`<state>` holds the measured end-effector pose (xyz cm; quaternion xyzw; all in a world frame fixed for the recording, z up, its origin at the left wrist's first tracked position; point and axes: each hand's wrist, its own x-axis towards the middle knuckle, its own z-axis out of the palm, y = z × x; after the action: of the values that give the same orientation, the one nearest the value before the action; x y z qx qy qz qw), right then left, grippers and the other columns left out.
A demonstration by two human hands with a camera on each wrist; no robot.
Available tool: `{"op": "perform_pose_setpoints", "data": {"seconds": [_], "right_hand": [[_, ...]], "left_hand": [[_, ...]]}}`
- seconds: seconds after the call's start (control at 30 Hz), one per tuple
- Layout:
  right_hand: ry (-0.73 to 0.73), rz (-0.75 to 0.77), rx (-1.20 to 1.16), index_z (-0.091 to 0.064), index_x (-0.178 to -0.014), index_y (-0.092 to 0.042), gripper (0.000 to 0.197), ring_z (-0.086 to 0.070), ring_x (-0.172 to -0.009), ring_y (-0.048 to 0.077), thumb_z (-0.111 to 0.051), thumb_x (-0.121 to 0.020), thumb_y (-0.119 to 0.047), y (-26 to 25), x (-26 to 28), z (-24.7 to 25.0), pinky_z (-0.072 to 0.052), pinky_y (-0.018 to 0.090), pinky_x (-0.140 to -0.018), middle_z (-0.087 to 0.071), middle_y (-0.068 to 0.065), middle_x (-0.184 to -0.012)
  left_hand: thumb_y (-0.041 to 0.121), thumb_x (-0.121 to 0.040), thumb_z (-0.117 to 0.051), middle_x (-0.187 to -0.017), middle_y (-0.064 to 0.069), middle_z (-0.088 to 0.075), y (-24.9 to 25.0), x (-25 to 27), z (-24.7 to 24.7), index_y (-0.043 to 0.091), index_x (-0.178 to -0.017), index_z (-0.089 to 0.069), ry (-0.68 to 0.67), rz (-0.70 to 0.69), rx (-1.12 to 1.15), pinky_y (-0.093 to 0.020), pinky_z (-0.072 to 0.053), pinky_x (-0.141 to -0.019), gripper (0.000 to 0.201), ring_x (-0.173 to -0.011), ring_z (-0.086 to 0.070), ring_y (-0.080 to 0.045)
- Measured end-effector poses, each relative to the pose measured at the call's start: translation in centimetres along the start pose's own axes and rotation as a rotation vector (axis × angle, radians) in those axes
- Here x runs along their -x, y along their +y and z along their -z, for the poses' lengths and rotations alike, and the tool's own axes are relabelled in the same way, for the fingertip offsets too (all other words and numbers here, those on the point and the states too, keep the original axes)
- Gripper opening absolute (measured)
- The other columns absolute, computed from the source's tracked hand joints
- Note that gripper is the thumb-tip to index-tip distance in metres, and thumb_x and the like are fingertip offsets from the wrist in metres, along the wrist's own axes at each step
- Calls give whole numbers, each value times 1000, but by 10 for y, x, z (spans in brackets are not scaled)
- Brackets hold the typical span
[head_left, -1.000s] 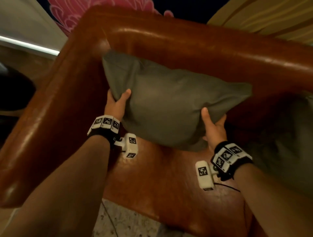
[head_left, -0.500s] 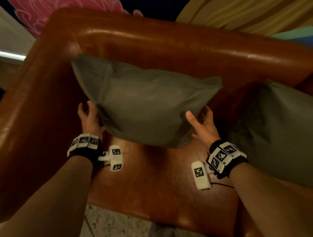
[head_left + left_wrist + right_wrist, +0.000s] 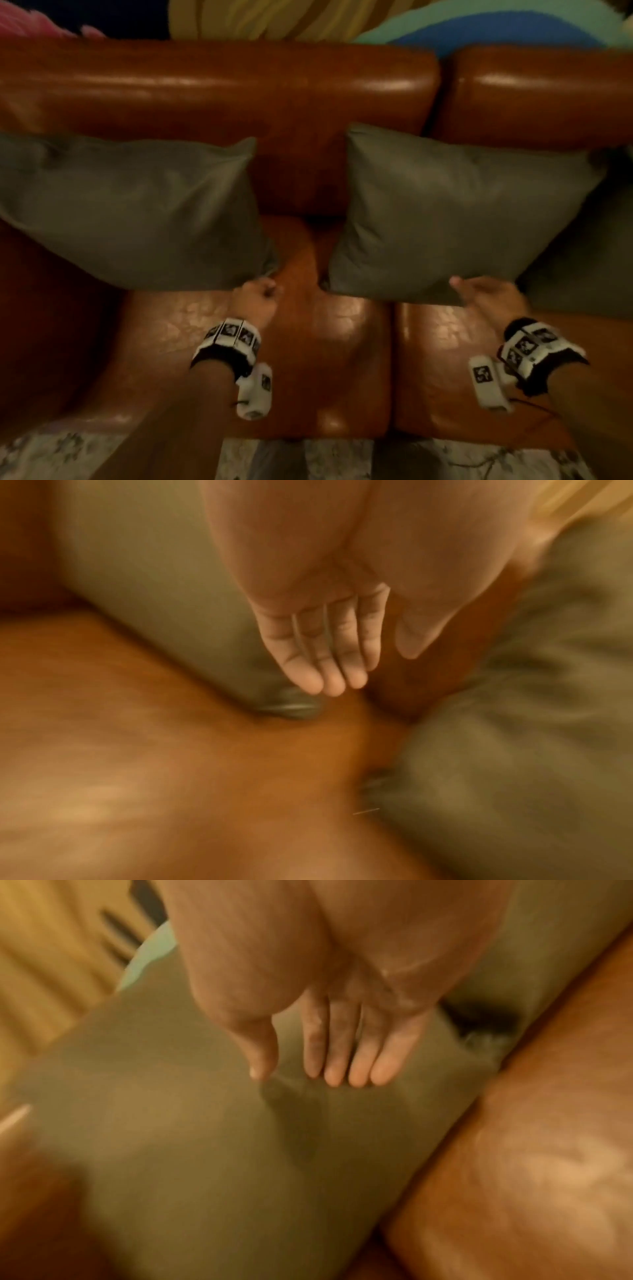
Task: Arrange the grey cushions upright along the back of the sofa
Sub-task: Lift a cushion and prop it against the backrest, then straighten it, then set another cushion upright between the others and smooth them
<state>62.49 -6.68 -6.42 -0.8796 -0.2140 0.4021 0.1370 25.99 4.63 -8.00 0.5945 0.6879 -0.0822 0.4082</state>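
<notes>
Cushions: one [image 3: 130,212] leans at the sofa's [image 3: 219,85] back left, a second [image 3: 459,219] beside it. Right hand [image 3: 489,294], fingers straight, touches its lower edge; left hand [image 3: 255,299] hovers loose, empty. Best seat the base back, then tip it upright.

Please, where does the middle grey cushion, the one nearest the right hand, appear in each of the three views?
Head: the middle cushion stands right of centre, just above the right hand.
Left wrist: it fills the right side, to the right of the left hand.
Right wrist: it fills the centre, beyond the right hand's fingers.
Shared landmark: the brown seat runs along its lower edge in every view.
</notes>
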Motion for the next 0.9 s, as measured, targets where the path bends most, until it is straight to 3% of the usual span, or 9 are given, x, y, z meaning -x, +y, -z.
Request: {"op": "perform_pose_setpoints", "data": {"seconds": [0.13,0.2,0.3,0.4,0.5,0.6,0.7,0.8,0.9], "right_hand": [[317,-35,-223,-64,-109,-15,64,-60,-116,35,-70,-71,-66,14,-47,89,-44,43,-103,-68,13,-115],[280,-16,-454,-54,-122,-24,75,-58,-119,29,-71,-66,-70,11,-71,115,-46,47,-103,-62,3,-119],[51,14,-639,-39,-139,-35,73,-56,-117,23,-68,-77,-60,0,-88,119,-48,51,-91,-56,-5,-132],[-59,79,-742,-40,-140,-40,71,-61,-108,17,-72,-78,-53,-10,-86,115,-52,45,-81,-60,-8,-133],[-43,172,-792,-46,-134,-49,83,-62,-114,16,-80,-59,-63,-10,-74,108,-51,49,-100,-63,-12,-129],[-15,256,-757,-43,-111,-70,69,-57,-122,14,-79,-51,-71,-8,-60,101,-45,51,-107,-60,-24,-123],[-28,280,-732,-37,-119,-63,80,-56,-122,13,-78,-52,-72,-14,-55,88,-44,53,-108,-57,-28,-120],[-25,242,-739,-34,-130,-50,97,-57,-120,17,-78,-48,-75,-13,-56,78,-45,54,-107,-57,-25,-115],[-8,203,-749,-37,-123,-57,83,-55,-121,18,-78,-52,-73,-9,-51,78,-43,57,-108,-55,-26,-116]], "left_hand": [[68,-67,-63,-128,-5,-66,120,-12,-14,28,-132,-53,25,-48,476,-47,-47,-105,76,-120,-60,-28],[75,-56,-64,-137,0,-58,164,-25,-18,35,-140,-41,23,-27,679,-51,-45,-107,96,-125,-56,-24],[64,-73,-66,-144,4,-52,206,-26,-11,41,-145,-32,-52,-34,873,-42,-46,-97,83,-122,-54,-23],[71,-60,-72,-138,7,-59,219,-22,-15,47,-137,-42,-116,-27,935,-55,-48,-99,86,-120,-59,-27],[62,-64,-77,-131,4,-67,207,-10,-21,39,-131,-55,-41,-117,1009,-56,-49,-101,74,-117,-65,-26],[51,-74,-76,-136,2,-64,185,7,-18,36,-133,-54,126,-193,1121,-52,-48,-103,65,-123,-62,-23],[54,-77,-72,-143,7,-56,165,11,-16,45,-138,-44,136,-206,1098,-58,-44,-106,68,-130,-53,-23],[41,-91,-61,-129,14,-58,161,7,-20,43,-140,-39,79,-161,1048,-56,-42,-109,54,-118,-56,-16],[36,-94,-58,-117,22,-59,165,5,-20,44,-135,-42,46,-156,1051,-52,-44,-106,45,-104,-56,-4]]}}
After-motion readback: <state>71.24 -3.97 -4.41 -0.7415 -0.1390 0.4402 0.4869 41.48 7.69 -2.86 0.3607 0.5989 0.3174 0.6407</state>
